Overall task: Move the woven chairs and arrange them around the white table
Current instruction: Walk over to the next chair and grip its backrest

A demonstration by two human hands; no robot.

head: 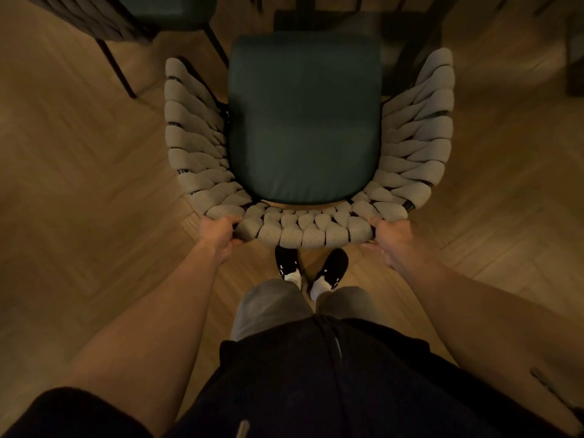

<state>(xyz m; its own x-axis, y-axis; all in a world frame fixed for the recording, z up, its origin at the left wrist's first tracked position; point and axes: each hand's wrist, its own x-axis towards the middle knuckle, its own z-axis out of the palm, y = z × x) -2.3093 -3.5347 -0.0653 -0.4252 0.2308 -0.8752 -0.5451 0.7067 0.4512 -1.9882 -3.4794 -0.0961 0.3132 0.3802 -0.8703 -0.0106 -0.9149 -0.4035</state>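
Directly ahead of both hands: beige woven-rope armchair with a dark green seat cushion (pixel 305 118), seen from above, curved backrest nearest the body, open front pointing away. Left hand (pixel 221 237) curled around the back rim at its left corner, fingers tucked under the woven edge, thumb side on top. Right hand (pixel 392 240) gripping the same rim at the opposite corner, fingers wrapped over the thick rope loops. Between the two hands, a run of chunky knitted rope loops (pixel 303 230) forming the top of the backrest. Just below that rim, black shoes with white socks (pixel 311 270) planted on the herringbone wooden floor (pixel 79 184), grey trousers and a dark top nearer the camera. Beyond the left hand, up and to the left, part of a second chair with a green cushion and thin black metal legs (pixel 164 14), well apart from the held one. Beyond the cushion, straight ahead, dark furniture legs (pixel 410 42), blurred and too dim to identify. No white table recognisable. Whether the chair's feet touch the floor: cannot tell from this angle.
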